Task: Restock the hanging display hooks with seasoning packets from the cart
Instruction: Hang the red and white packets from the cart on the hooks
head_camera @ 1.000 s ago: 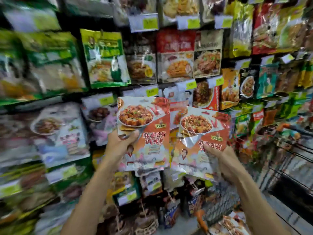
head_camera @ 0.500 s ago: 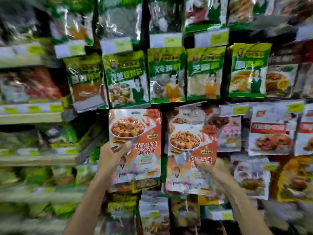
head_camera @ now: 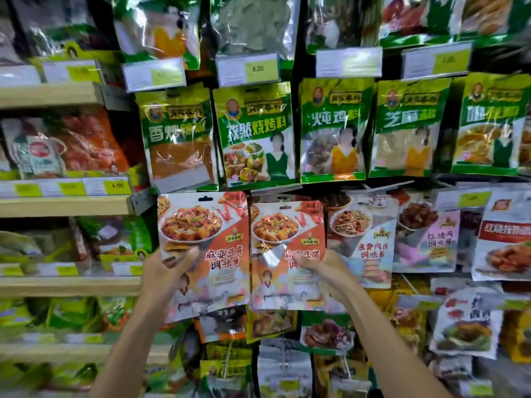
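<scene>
Left hand [head_camera: 165, 272]: curled round the lower left edge of one mapo tofu seasoning packet [head_camera: 212, 239], thumb on its front.
Right hand [head_camera: 324, 271]: pinched a second matching packet [head_camera: 287, 248] near its middle.
Position: we held both upright, side by side, just under the green packets [head_camera: 255, 133].
Hang slot [head_camera: 205, 199]: one at each top; hooks were hidden.
Care: we judged it best to thread one slot at a time, kept level.

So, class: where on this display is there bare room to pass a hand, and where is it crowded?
Only a dark gap between the red bag and the leftmost green packet. Right of the held packets, hanging packets overlap tightly.
</scene>
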A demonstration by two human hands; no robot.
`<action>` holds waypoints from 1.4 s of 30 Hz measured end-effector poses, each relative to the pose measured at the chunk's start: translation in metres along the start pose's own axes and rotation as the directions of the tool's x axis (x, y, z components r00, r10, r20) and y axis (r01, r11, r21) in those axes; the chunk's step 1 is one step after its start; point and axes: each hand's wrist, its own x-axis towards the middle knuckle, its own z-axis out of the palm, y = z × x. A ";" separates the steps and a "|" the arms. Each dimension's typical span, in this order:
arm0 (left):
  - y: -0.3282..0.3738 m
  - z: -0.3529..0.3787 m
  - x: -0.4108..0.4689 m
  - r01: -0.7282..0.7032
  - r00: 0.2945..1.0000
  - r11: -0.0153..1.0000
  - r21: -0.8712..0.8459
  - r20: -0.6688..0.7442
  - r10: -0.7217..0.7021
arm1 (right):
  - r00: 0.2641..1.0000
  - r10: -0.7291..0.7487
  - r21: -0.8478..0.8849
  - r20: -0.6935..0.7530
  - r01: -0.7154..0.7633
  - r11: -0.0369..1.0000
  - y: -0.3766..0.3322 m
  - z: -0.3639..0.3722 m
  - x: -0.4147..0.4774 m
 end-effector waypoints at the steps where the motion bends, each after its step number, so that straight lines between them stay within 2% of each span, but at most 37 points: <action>1: -0.001 -0.001 0.001 -0.003 1.000 1.000 -0.004 -0.001 0.003 | 1.000 0.001 -0.011 0.008 0.000 1.000 -0.001 0.002 0.005; 12: -0.003 0.002 0.004 -0.009 0.998 1.000 -0.023 0.058 0.010 | 0.998 0.050 -0.024 0.026 -0.049 0.999 0.000 0.000 0.034; 18: 0.003 0.008 -0.002 0.027 0.997 0.995 -0.092 0.075 -0.020 | 0.998 0.065 0.068 -0.002 -0.064 0.996 0.009 0.003 0.040; 20: 0.004 0.008 -0.004 0.028 0.996 0.995 -0.100 0.087 -0.019 | 0.999 0.009 -0.007 -0.045 -0.009 1.000 0.013 0.007 0.029; 22: 0.004 0.010 -0.007 0.020 0.995 0.995 -0.103 0.104 -0.009 | 0.980 -0.113 -0.189 -0.162 0.081 0.979 0.022 0.011 0.013; 24: 0.004 0.016 -0.011 0.008 0.992 0.996 -0.094 0.127 0.004 | 0.910 -0.281 -0.290 -0.305 0.193 0.937 0.028 0.017 -0.010; 26: 0.004 0.025 -0.016 0.003 0.987 0.995 -0.097 0.160 0.012 | 0.859 -0.370 -0.262 -0.354 0.289 0.921 0.024 0.025 -0.031; 28: 0.004 0.039 -0.021 -0.002 0.978 0.995 -0.098 0.210 0.023 | 0.919 -0.314 -0.110 -0.239 0.296 0.949 0.010 0.035 -0.044; 30: 0.006 0.054 -0.025 -0.004 0.968 0.995 -0.101 0.248 0.030 | 0.970 -0.222 0.015 -0.093 0.225 0.974 -0.002 0.043 -0.045; 33: 0.009 0.075 -0.031 0.023 0.959 0.990 -0.140 0.282 0.017 | 0.980 -0.188 0.080 -0.063 0.193 0.978 -0.011 0.045 -0.043; 36: 0.014 0.082 -0.030 -0.028 0.951 0.999 -0.028 0.306 0.035 | 0.981 -0.163 0.099 -0.106 0.173 0.980 -0.005 0.035 -0.042; 38: 0.025 0.079 -0.021 -0.133 0.967 0.984 0.118 0.233 0.103 | 0.985 -0.123 0.116 -0.118 0.137 0.984 0.005 0.026 -0.039; 40: 0.047 0.073 -0.004 -0.260 0.966 0.920 0.292 0.068 0.251 | 0.985 -0.094 0.110 -0.147 0.110 0.988 0.014 0.018 -0.034; 42: 0.077 0.070 0.021 -0.379 0.893 0.814 0.441 -0.057 0.447 | 0.980 -0.082 0.079 -0.179 0.097 0.992 0.021 0.012 -0.025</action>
